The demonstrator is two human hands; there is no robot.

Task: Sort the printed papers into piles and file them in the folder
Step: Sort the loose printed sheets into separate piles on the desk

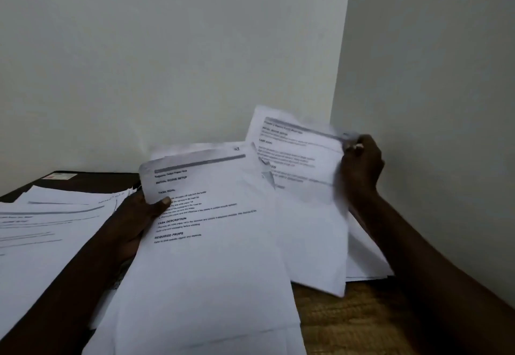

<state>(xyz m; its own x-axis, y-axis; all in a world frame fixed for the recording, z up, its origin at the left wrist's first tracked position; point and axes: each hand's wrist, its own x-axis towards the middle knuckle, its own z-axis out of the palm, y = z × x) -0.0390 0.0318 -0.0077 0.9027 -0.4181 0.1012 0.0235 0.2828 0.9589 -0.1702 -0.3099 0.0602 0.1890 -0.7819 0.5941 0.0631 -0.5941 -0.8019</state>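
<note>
Clearly mid-sort: both hands are holding printed sheets above the table.

The left hand (139, 215) is pinching the held stack (206, 243) at its left edge, thumb pressing on the top page, while the right hand (361, 165) is gripping the top corner of a single sheet (301, 187), which is blurring as it is lifting away toward the right. A sorted pile (50, 221) is lying at the left, partly covering a dark folder (83, 180); more loose papers (367, 260) are resting by the wall (418, 76). The one-sided pinch is probably leaving the stack free to fan and slide off; a fast pull at one corner is risking a crease or tear.
</note>
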